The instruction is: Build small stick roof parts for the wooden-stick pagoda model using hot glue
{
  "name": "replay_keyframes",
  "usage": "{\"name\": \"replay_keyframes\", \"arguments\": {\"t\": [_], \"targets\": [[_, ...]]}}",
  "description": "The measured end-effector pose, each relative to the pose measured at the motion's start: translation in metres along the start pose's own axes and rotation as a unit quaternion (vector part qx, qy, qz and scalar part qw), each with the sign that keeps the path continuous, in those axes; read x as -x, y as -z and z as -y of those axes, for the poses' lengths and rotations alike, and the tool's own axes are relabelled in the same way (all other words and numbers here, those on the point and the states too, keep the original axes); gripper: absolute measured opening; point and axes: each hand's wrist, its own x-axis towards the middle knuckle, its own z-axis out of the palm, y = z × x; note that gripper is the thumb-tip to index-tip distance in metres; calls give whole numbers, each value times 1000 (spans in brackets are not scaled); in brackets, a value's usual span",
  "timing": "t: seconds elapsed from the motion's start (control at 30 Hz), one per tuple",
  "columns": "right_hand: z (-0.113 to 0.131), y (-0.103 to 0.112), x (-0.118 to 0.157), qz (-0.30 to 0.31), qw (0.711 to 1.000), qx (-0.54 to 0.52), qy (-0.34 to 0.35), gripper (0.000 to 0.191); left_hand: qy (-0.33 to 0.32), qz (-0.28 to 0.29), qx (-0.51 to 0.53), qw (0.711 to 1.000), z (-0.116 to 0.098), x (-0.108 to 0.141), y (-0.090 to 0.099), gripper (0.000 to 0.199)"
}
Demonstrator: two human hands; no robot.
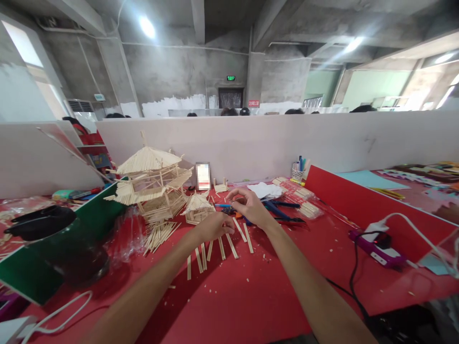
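Note:
My left hand [218,226] is over the middle of the red table, its fingers curled together; what they hold, if anything, is too small to tell. My right hand [244,203] is just above and to the right, thumb and fingertips bent close around something I cannot make out, near a blue pen-like item [222,206]. Below both hands, several thin wooden sticks [203,257] lie fanned out in a row. A small stick-built hut [198,208] stands left of my hands, and a larger tiered stick pavilion [154,184] rises behind it to the left.
Blue-handled pliers [281,210] and white tissue [266,190] lie right of my hands. Bagged sticks [304,200] are farther right. A purple power strip [378,251] sits by a red divider [358,205]. A black bag-lined container [68,243] stands left beside a green board [36,277].

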Motion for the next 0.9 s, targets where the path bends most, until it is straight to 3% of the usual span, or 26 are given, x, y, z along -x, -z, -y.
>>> {"name": "replay_keyframes", "arguments": {"t": [0.27, 0.47, 0.63, 0.77, 0.9], "targets": [[-12, 0, -2, 24, 999, -8, -31, 16, 16, -39, 147, 988, -5, -4, 24, 41], [-11, -2, -1, -12, 996, -74, -38, 18, 65, -63, 424, 901, -25, -5, 19, 44], [-7, -1, -1, -68, 992, -95, -51, 15, 87, -90, 407, 905, -20, -10, 7, 44], [-4, -2, 0, -38, 984, -165, -55, 19, 54, -86, 389, 915, -20, -15, 2, 40], [0, 1, 1, -43, 968, -241, -49, 22, 56, -124, 353, 926, -30, -16, 13, 40]]}}
